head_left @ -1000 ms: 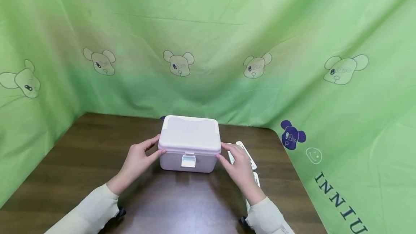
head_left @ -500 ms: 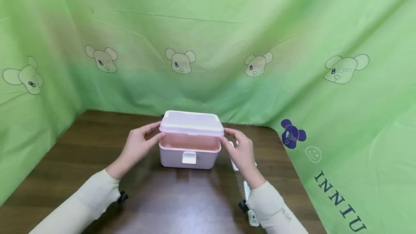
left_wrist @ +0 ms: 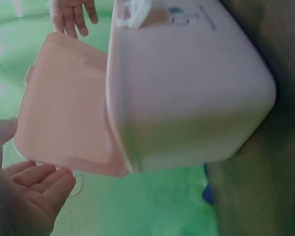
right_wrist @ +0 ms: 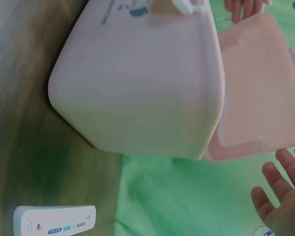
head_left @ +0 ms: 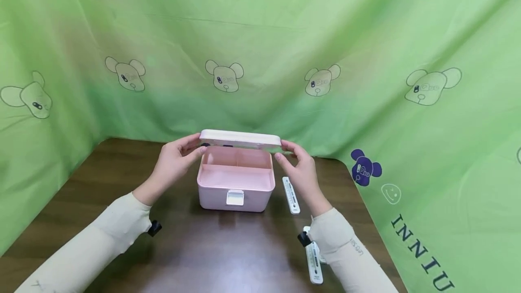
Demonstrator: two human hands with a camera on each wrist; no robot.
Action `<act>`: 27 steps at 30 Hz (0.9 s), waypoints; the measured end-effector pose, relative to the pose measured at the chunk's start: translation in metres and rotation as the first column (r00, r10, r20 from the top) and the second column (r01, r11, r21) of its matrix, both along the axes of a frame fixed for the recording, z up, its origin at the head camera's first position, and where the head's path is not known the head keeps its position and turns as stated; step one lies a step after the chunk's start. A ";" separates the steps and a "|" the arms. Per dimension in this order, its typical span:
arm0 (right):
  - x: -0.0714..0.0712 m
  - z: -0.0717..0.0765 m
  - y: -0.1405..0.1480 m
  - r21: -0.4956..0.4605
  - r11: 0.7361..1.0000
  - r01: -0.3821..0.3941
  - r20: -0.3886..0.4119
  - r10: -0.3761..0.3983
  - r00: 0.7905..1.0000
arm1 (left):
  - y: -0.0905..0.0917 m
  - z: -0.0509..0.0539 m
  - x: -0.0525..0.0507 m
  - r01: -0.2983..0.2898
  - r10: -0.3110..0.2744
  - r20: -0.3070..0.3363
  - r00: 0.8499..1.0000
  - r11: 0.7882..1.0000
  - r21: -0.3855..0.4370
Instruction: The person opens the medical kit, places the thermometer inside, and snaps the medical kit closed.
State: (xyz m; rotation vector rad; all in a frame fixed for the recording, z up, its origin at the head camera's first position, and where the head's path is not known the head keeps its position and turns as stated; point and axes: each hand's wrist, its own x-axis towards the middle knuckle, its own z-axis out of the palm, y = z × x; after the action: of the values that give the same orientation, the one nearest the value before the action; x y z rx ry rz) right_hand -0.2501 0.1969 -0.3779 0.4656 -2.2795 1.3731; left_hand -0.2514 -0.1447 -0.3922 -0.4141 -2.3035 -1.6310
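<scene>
A pink-white plastic box (head_left: 236, 197) stands on the table, its front latch (head_left: 234, 197) hanging down. Its lid (head_left: 240, 138) is tilted up and back on the far side, baring pink compartments inside. At the lid's left corner is my left hand (head_left: 171, 162); in the left wrist view its thumb and fingers touch adjoining edges of the lid (left_wrist: 69, 103). My right hand (head_left: 303, 171) is at the right corner. In the right wrist view its fingers are straight and spread, one touching the lid's edge (right_wrist: 263, 88); the thumb is out of that view.
A slim white thermometer-like strip (head_left: 291, 196) lies right of the box. Nearer, another such strip (head_left: 313, 259) lies over a further white piece, partly hidden by the right sleeve (head_left: 338, 238). A green printed cloth (head_left: 260, 103) hangs behind the brown table (head_left: 220, 257).
Both hands have raised the lid from closed, through partly lifted, to tilted well back, so the inside of the box now shows. The right hand has moved off the strips, leaving them more visible.
</scene>
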 end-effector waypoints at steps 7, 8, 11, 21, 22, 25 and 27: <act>0.001 0.020 -0.006 -0.013 1.000 -0.022 -0.008 0.022 1.000 | 0.002 0.009 -0.009 0.010 -0.010 -0.004 1.000 0.999 0.037; -0.001 0.021 -0.006 -0.018 1.000 -0.022 -0.004 0.022 1.000 | 0.003 0.010 -0.011 0.006 -0.005 -0.009 1.000 0.999 0.040; -0.007 0.022 -0.008 -0.028 0.999 -0.029 -0.002 0.029 1.000 | 0.003 0.014 -0.018 -0.002 0.003 -0.026 1.000 0.999 0.054; -0.056 -0.005 0.004 0.007 0.998 -0.065 -0.077 0.065 0.995 | 0.002 0.026 -0.045 0.013 -0.012 -0.017 1.000 0.998 0.060; -0.059 -0.006 0.005 0.015 0.998 -0.065 -0.078 0.066 0.995 | 0.001 0.026 -0.048 0.021 -0.020 -0.018 1.000 0.998 0.057; -0.066 -0.009 0.007 0.038 0.997 -0.064 -0.081 0.067 0.994 | 0.000 0.025 -0.055 0.035 -0.034 -0.014 0.999 0.998 0.046; -0.071 -0.010 0.007 0.045 0.996 -0.072 -0.082 0.075 0.994 | -0.001 0.024 -0.058 0.044 -0.043 -0.011 0.999 0.999 0.025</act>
State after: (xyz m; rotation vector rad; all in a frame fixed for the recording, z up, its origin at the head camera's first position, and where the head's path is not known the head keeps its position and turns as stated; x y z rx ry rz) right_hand -0.3207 0.2040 -0.3880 0.6148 -2.2477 1.3172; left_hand -0.3094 -0.1457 -0.3679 -0.4688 -2.2798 -1.6722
